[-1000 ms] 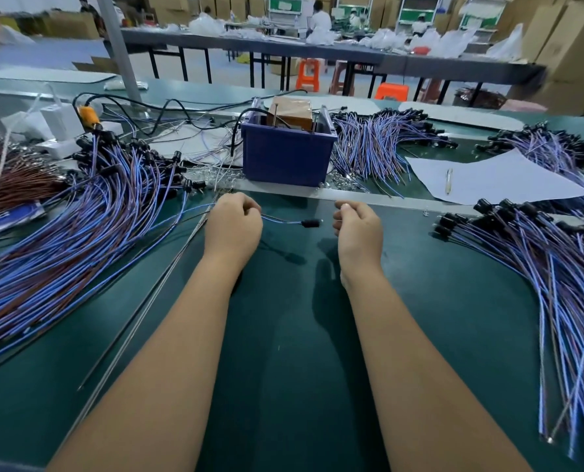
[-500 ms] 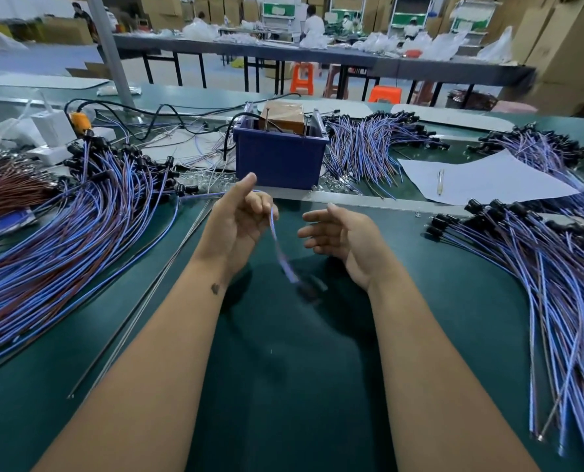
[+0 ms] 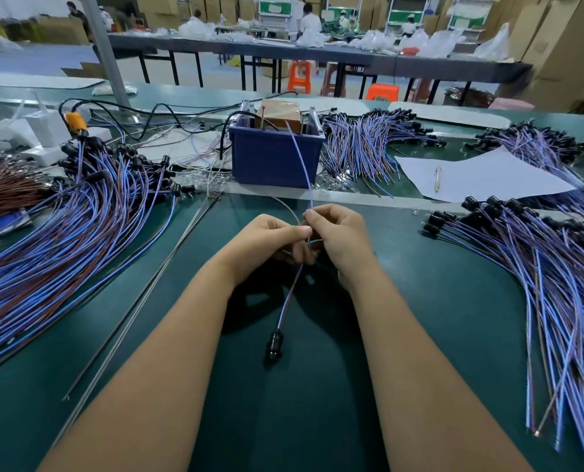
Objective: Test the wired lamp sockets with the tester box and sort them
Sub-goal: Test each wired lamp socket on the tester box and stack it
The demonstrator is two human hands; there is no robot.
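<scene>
At the centre of the frame, a person's left hand (image 3: 270, 238) and right hand (image 3: 340, 233) meet over a green work mat (image 3: 420, 301), both with fingers curled to pinch the leads of a single wired lamp socket (image 3: 274, 342). The black socket hangs below the hands in the lower middle of the frame, while its blue lead (image 3: 301, 158) rises from the fingers toward the blue bin (image 3: 277, 158) at upper centre, which holds a brown tester box (image 3: 280, 115). A large pile of blue and brown wired sockets (image 3: 62, 226) spreads across the left of the frame; a second pile (image 3: 549, 267) fans down the right side, and a third (image 3: 362, 144) lies just right of the bin. A white sheet of paper (image 3: 481, 175) with a pen (image 3: 437, 178) lies at upper right.
</scene>
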